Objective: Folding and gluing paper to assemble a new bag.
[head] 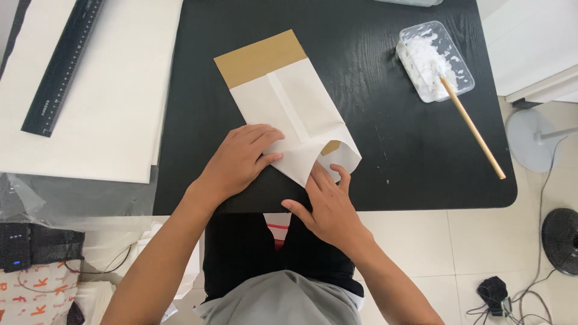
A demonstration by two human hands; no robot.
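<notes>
Paper bag [288,102], white with a brown band at its far end, lies flat and slanted on the black table [385,150] in front of us, its near end folded into angled flaps.

Starting at the far left, we see a black ruler [62,63] resting on a large white sheet [108,114], which overlaps the table's left edge. Below that sheet sits crumpled clear plastic [66,198], and lower still a dark box [36,244] with cables on the floor side.

Moving in, our left hand [241,159] lies palm down on the bag's near left corner, fingers spread flat and pressing the paper; it grips nothing. Just beside it, our right hand [328,201] touches the folded flap at the bag's near right corner, fingertips [319,174] on the crease and thumb out to the side. The hand is loose and not closed around the paper, and a small brown patch shows under the lifted flap.

Further right, well apart from the bag, a clear plastic tray [463,75] holds white paste, with a wooden stick [475,129] leaning out of it across the table. Beyond the table's right edge we see a pale round stand base [527,141] and a dark fan [560,241] on the tiled floor.
</notes>
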